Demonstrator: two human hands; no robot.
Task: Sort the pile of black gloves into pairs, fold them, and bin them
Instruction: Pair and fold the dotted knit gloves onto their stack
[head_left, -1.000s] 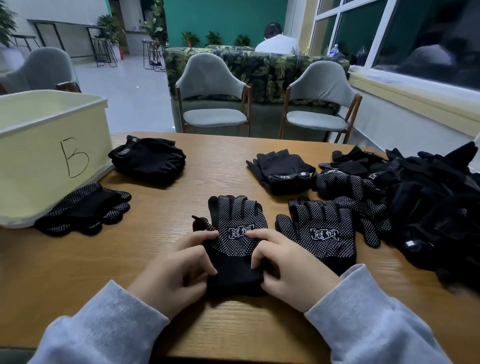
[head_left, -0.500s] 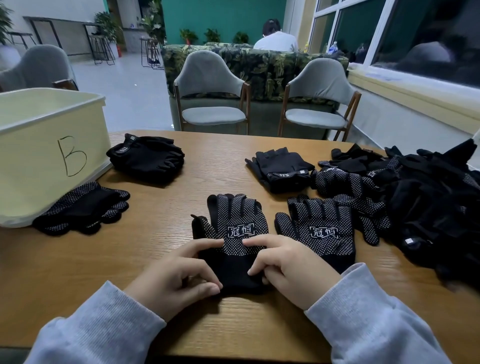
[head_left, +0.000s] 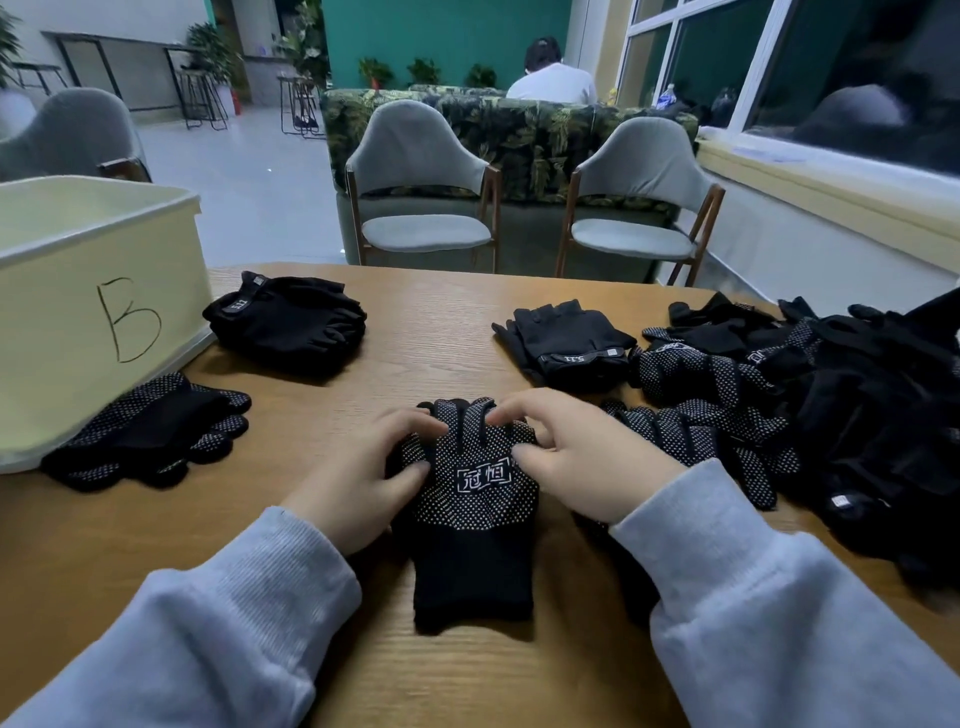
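Both hands slid forward from the cuff end of the black knit glove with white grip dots and a white logo patch (head_left: 475, 499) up to its finger end; the glove looks drawn nearer the person too. Left hand (head_left: 363, 475) has fingers curled, pinching the glove's finger tips, thumb pressing near the logo. Right hand (head_left: 576, 457) likewise curled, fingertips pinching the same finger end, thumb on the dotted palm. Whether a matching glove lies stacked underneath, cannot tell.

Glove lies flat on the wooden table (head_left: 441, 332), cuff toward the person, finger end under both hands, palm and cuff showing between the wrists.

Step in hand, likely: fold finger end back over the cuff. Do it well by lifting all fingers together, keeping edges aligned, creasing near the logo, then pressing flat.

Pale yellow plastic bin marked B (head_left: 98, 312) stands far left, well apart. Unsorted heap of black gloves (head_left: 857, 415) sits right, near the right sleeve.
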